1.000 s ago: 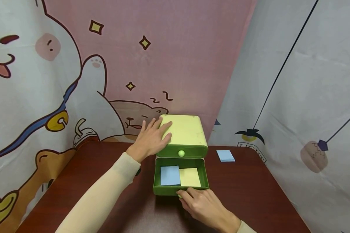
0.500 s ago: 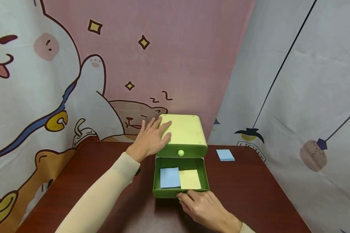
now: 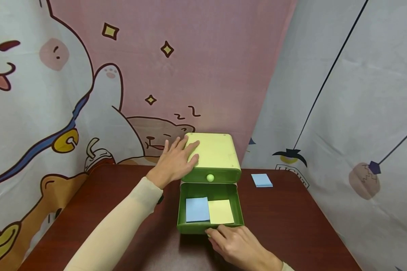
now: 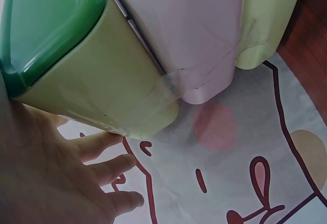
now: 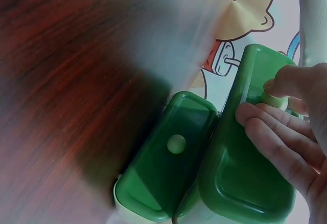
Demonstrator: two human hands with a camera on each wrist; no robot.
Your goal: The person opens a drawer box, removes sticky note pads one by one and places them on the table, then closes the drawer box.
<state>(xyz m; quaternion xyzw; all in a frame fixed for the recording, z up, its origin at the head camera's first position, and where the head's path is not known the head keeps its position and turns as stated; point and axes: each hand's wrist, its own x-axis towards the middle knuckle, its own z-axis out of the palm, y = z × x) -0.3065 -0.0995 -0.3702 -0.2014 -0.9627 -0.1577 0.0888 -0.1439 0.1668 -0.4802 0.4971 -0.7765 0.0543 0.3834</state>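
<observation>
A small stacked drawer cabinet (image 3: 218,150) with a pale yellow top stands at the back of the table. Its middle green drawer (image 3: 186,228) is pulled out, holding blue sticky notes (image 3: 197,209) beside yellow sticky notes (image 3: 221,212). My right hand (image 3: 239,244) pinches the round knob (image 5: 276,101) on that drawer's front. On the cabinet's top left edge rests my left hand (image 3: 176,160), fingers spread. Above the pulled drawer, the upper drawer (image 3: 193,176) is closed. The right wrist view shows a closed lower drawer (image 5: 153,178) too.
Another pad of blue sticky notes (image 3: 262,180) lies on the brown table (image 3: 278,218), right of the cabinet. Behind the table hangs a cartoon-printed cloth (image 3: 217,75). In the left wrist view the cabinet's pink middle section (image 4: 204,35) shows.
The middle drawer has slid a little farther out toward me, carrying both sticky note pads, with my right hand on its knob. My left hand has stayed in place.
</observation>
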